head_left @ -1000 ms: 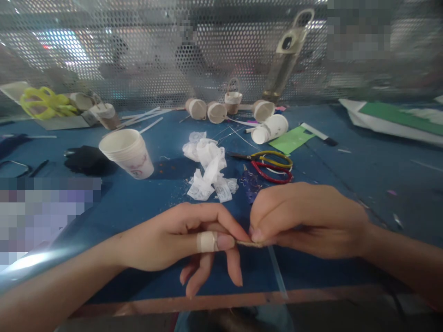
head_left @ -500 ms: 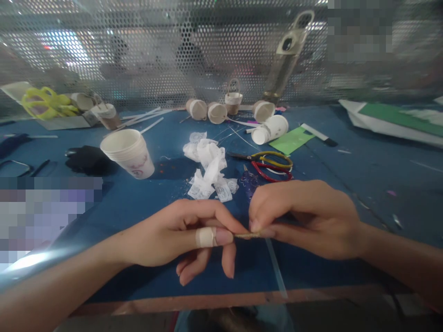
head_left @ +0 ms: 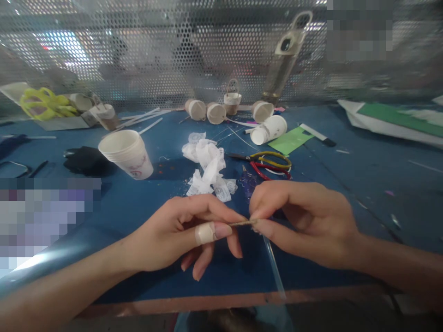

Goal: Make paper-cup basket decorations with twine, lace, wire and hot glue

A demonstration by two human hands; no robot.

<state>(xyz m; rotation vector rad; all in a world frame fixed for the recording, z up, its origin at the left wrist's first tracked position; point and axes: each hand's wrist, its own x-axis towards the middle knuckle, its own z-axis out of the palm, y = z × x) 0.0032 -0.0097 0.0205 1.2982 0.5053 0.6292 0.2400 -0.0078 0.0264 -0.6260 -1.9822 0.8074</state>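
Note:
My left hand and my right hand meet low in the middle, above the blue table. Between them runs a short thin brown strand, like twine. My left thumb, with a plaster round it, and forefinger pinch one end. My right thumb and forefinger pinch the other end. Both hands hover just above the table's near edge. A clear thin strip lies on the table under my right hand.
Behind my hands lie crumpled white paper scraps, red and yellow scissors, a stack of paper cups, a tipped cup, several small cup baskets, green paper and yellow scissors. A perforated metal screen closes the back.
Both hands have risen slightly and my right hand has turned, so the strand now shows longer between the two pinches. Nothing else on the table has moved.

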